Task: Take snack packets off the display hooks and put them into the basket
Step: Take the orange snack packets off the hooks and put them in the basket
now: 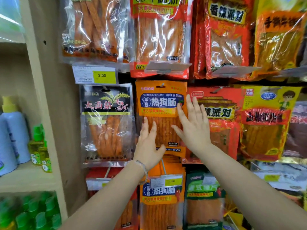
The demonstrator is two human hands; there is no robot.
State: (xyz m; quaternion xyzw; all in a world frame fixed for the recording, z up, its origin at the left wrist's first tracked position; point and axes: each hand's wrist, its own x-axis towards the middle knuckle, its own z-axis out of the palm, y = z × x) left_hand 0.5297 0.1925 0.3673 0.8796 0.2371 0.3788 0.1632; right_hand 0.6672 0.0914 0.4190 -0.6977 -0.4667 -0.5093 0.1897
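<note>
An orange snack packet [159, 103] with a blue label hangs on a display hook [162, 84] in the middle of the rack. My left hand [148, 146] lies flat against its lower left part, fingers spread, thumb near the bottom edge. My right hand [192, 125] rests open on the packet's right edge, fingers pointing up. Neither hand grips it. No basket is in view.
More packets hang all around: a black one [106, 122] to the left, a red one [221, 123] and a yellow one [265, 122] to the right, another orange one [162, 206] below. Price tags [96, 75] stick out. A beige shelf [25, 178] with bottles stands at left.
</note>
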